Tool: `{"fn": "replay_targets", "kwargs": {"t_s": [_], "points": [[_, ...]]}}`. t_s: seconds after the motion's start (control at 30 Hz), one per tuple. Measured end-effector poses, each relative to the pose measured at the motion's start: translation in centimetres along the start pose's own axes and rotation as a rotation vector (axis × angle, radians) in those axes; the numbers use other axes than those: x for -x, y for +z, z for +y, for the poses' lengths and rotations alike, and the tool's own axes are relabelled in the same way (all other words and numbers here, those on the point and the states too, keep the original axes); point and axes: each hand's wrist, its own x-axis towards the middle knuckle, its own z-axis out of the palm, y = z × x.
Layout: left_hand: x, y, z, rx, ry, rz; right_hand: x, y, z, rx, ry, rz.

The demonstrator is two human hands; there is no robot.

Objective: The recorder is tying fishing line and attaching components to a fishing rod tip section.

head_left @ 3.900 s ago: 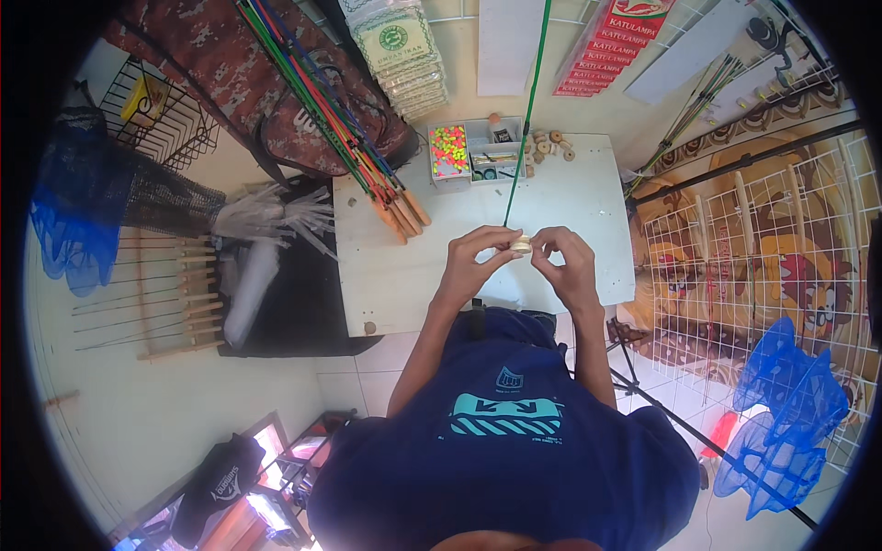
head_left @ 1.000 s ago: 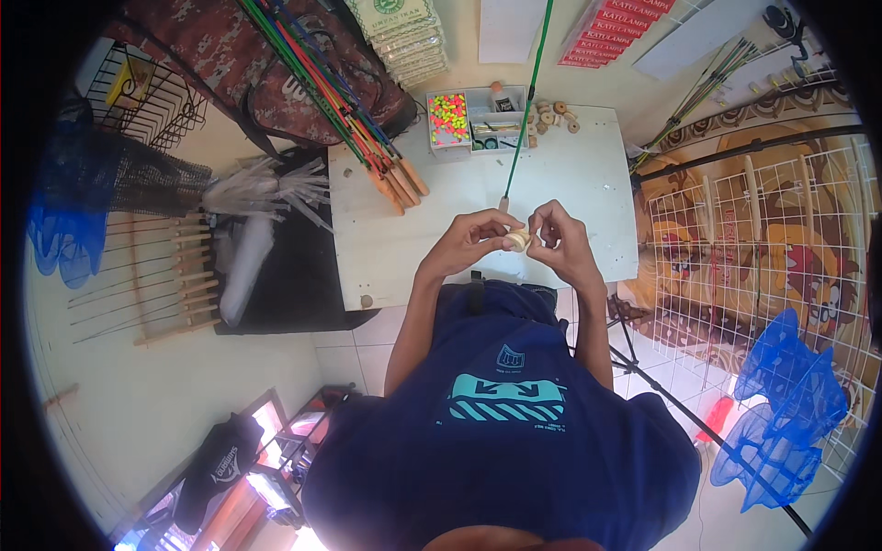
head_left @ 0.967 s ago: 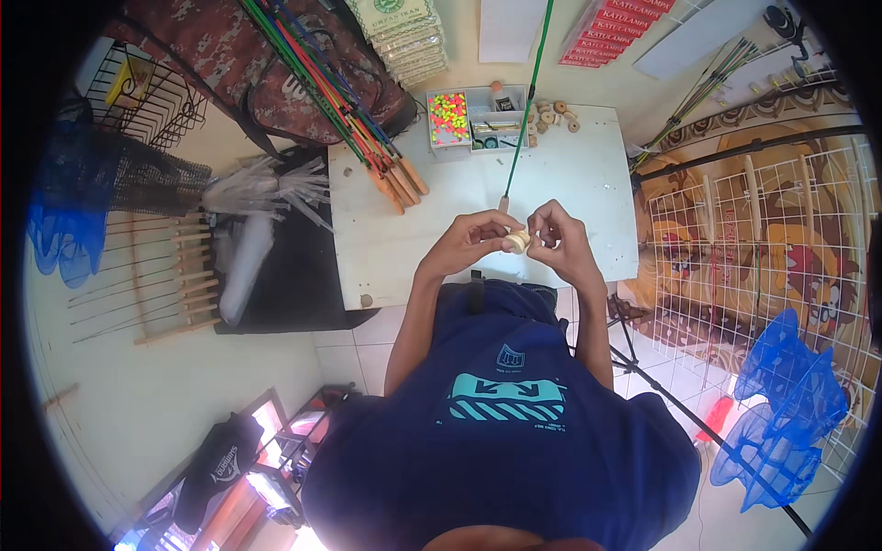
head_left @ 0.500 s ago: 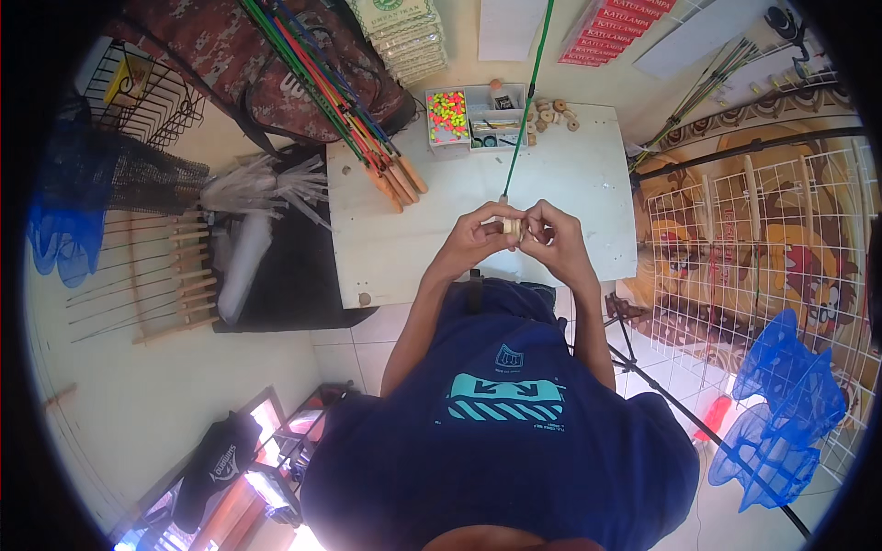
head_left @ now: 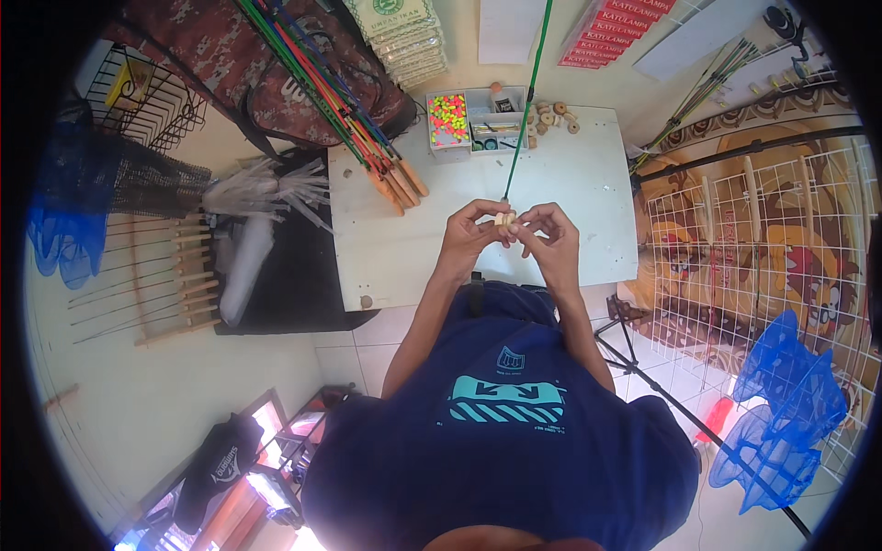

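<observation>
From close above, a head-worn fisheye camera looks steeply down past the wearer's navy-blue, turquoise-printed T-shirt (head_left: 505, 450), lower centre, toward a white rectangular tabletop (head_left: 395, 262) at mid-frame, a cream-coloured wall (head_left: 248, 372) bending along the left rim.

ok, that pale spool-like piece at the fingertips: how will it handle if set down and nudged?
The pale spool-like piece probably feels light: the left hand holds it at the fingertips. Likely stiff; no sag or fold shows. It may roll on edge, as its outline looks rounded, though it's small in view.
</observation>
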Motion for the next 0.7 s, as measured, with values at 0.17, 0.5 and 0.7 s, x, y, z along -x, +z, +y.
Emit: {"fn": "replay_targets", "kwargs": {"t_s": [0.17, 0.5, 0.7], "points": [[0.0, 0.4, 0.0, -0.012, 0.079, 0.086, 0.3, 0.5, 0.9, -0.222, 0.105, 0.087], [-0.2, 0.2, -0.5, -0.067, 0.172, 0.032, 0.5, 0.9, 2.2, -0.221, 0.021, 0.106], [0.0, -0.2, -0.4, -0.037, 0.095, -0.056, -0.6, -0.5, 2.5, 0.582, -0.264, 0.235]]}}
